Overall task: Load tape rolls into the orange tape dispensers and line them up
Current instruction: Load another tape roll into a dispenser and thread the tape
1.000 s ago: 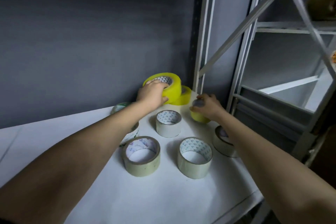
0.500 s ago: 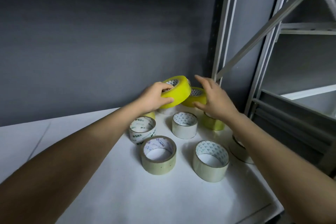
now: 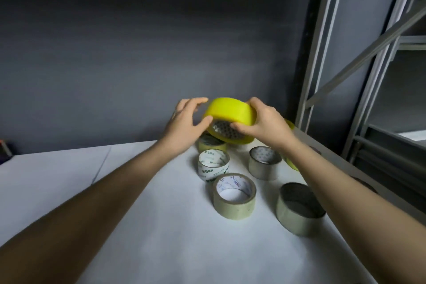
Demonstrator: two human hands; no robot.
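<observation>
A big yellow tape roll [image 3: 230,112] is held tilted in the air above the white table [image 3: 161,226], its patterned core facing me. My left hand [image 3: 185,122] grips its left side, thumb at the core's edge. My right hand [image 3: 262,122] grips its right side, thumb on the core. Below it several clear and pale rolls lie flat: a printed white-core roll [image 3: 213,165], a beige roll [image 3: 234,195], a grey-core roll [image 3: 265,162] and one at the right [image 3: 299,208]. No orange dispenser is in view.
Another yellow roll [image 3: 291,162] peeks out from behind my right forearm. A pale roll [image 3: 211,143] sits under the lifted one. A grey metal shelf frame [image 3: 322,64] stands at the right, a dark wall behind. A dark object [image 3: 4,147] lies at the far left edge.
My left hand lifted the yellow roll off the stack and tipped it toward me. My right hand left the smaller roll and took hold of the yellow roll's right side.
</observation>
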